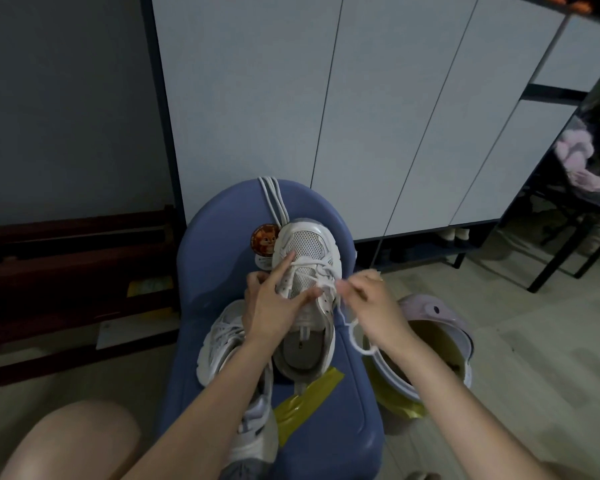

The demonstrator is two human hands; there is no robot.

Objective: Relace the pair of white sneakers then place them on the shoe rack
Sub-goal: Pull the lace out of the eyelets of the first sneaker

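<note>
Steadying the white sneaker [305, 258] from above, the left hand [274, 306] presses its laced upper with index finger extended. The right hand [371, 299], just beside it, pinches the loose lace [355, 336]. Toe points away from both hands, so tightening likely pulls sideways.

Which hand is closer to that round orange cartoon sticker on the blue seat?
Left. The left hand rests on the sneaker just below the sticker, index finger reaching toward it. The right hand pinches the lace on the sneaker's far side.
</note>
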